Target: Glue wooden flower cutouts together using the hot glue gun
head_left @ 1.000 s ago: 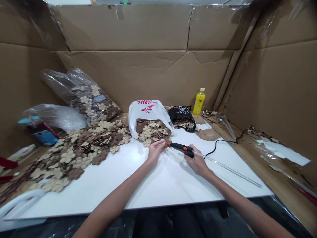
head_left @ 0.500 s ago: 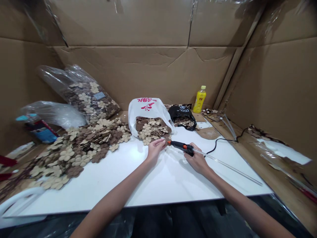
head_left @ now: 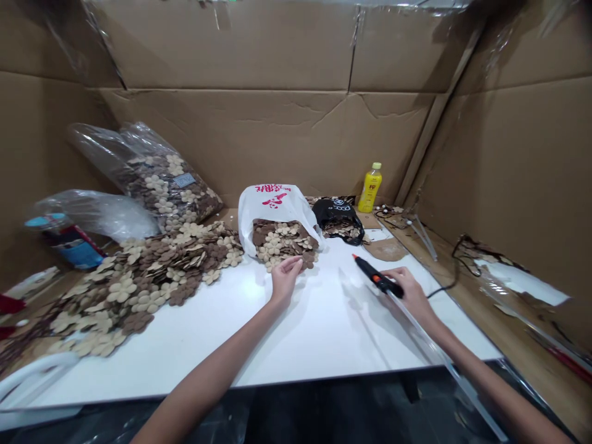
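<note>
My right hand grips a black glue gun with an orange tip and a clear glue stick trailing back past the table edge. It lies over the right side of the white table. My left hand pinches something small at the edge of the flower-shaped pieces spilling from a white plastic bag; what it holds is too small to name.
A large heap of tan and brown flower pieces covers the left of the table, with a clear bag of more pieces behind. A black bag, a yellow bottle and a black cord sit at the back right. Cardboard walls surround everything.
My right hand has swung the glue gun away to the right, off the pieces at the bag. My left hand stays at the bag's mouth.
</note>
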`<state>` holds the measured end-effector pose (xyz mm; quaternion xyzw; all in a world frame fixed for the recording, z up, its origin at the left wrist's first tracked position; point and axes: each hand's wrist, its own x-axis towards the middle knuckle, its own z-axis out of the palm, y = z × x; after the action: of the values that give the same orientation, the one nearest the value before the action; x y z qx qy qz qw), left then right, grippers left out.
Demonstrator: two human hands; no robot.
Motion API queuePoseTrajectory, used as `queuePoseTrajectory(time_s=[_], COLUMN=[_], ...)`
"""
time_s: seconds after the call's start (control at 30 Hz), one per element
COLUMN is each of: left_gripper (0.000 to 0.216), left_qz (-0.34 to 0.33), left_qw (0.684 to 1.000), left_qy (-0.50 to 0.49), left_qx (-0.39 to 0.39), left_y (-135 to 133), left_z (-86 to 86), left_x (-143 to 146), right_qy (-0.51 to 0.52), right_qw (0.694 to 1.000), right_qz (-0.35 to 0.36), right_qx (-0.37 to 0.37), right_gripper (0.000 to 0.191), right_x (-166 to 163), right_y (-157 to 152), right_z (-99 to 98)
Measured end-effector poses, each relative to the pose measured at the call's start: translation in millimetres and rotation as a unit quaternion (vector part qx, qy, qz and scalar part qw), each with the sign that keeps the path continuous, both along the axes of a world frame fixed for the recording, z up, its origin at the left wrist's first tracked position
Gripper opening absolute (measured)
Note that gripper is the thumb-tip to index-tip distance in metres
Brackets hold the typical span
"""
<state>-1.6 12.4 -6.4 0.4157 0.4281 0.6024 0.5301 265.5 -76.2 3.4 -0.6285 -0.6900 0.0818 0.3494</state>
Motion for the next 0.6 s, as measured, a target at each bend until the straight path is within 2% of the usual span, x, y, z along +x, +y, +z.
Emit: queuePoseTrajectory(time_s=[0.17, 0.27, 0.47, 0.6], left_gripper=[0.034, 0.033, 0.032, 0.032], left_qz=[-0.009, -0.008, -0.005, -0.003], left_qw=[1.0, 1.0, 1.0, 1.0], left_qy=[-0.002, 0.004, 0.003, -0.005], left_qx=[0.002, 0.002, -0.004, -0.005], left_y=[1.5, 1.6, -0.1, -2.8], left_z=[-2.1, -2.2, 0.5, 3.8], left_x=[-0.2, -0.9, -1.9, -0.8], right_qy=[-0.164, -0.218, -0.284, -0.333], right_qw=[0.977, 0.963, 0.948, 0.928], right_qz=[-0.137, -0.154, -0.142, -0.16], right_qx=[-0.007, -0.026, -0.032, -0.045], right_gripper=[0.037, 0.042, 0.048, 0.05], right_x=[74.5, 100.0, 118.9, 121.5], right_y=[-21.3, -28.6, -27.5, -25.5], right_z=[-4.9, -15.9, -39.8, -38.4])
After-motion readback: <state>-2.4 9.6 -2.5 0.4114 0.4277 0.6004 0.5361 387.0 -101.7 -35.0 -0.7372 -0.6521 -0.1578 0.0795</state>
